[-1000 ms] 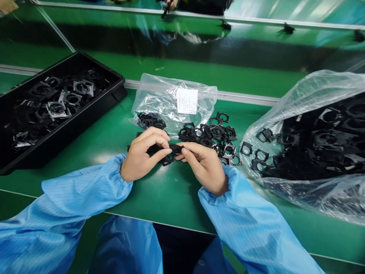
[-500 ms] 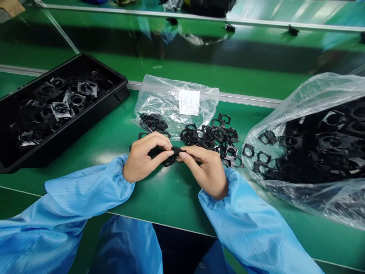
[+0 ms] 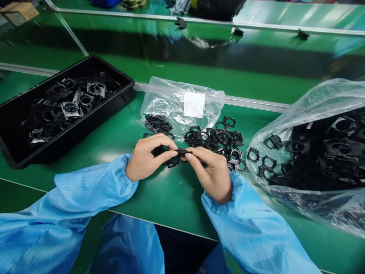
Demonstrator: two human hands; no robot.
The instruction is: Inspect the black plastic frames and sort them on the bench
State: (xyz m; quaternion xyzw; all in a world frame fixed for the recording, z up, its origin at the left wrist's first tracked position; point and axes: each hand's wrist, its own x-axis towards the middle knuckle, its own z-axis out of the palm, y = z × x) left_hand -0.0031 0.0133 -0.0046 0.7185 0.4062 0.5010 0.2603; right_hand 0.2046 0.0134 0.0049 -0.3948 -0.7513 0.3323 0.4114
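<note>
Between my two hands is a small black plastic part point(image 3: 182, 152), seen nearly edge-on above the green table. My left hand point(image 3: 151, 156) pinches its left end between thumb and fingers. At its right end, the thumb and fingers of my right hand point(image 3: 212, 171) are closed on it too. Whether it is one piece or two pressed together I cannot make out. Loose black frames with round openings point(image 3: 219, 137) lie in a heap just beyond my right hand. More black parts point(image 3: 158, 123) lie beyond my left hand, some of them partly hidden by it.
On the left stands a black tray point(image 3: 114, 101) with many black and silvery frames inside. A clear bag with a white label point(image 3: 194, 104) lies behind the heap. At right, a large open plastic bag point(image 3: 273, 125) holds many black frames. A metal rail point(image 3: 253, 102) crosses behind.
The part between my hands is now turned flatter, more edge-on, with both hands still pinching it. The whole view has shifted slightly, so the things appear further right.
</note>
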